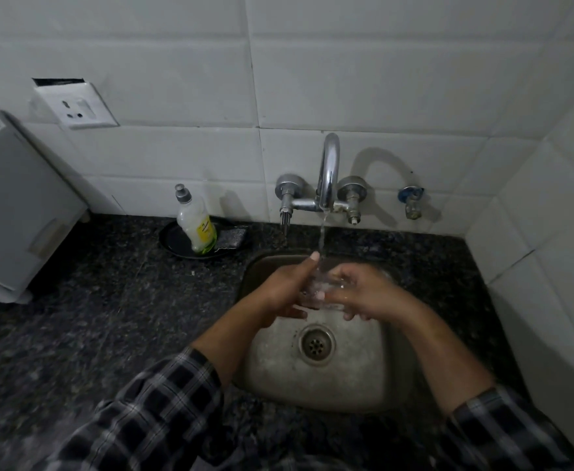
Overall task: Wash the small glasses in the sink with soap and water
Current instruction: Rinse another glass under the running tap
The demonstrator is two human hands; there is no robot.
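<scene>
1. A dark speckled stone countertop (92, 334) is shown.
2. A steel sink (357, 379) is set into it, right of centre.
3. A round black dish (173, 241) is placed at the back, left of the sink.
4. A pale grey box (14, 212) is stood far left.

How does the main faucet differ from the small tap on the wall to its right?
The faucet has a tall curved chrome spout; the small tap is short with a blue collar. The faucet pours water onto the glass; the small tap shows no flow. Both are mounted on the tiled wall.
</scene>
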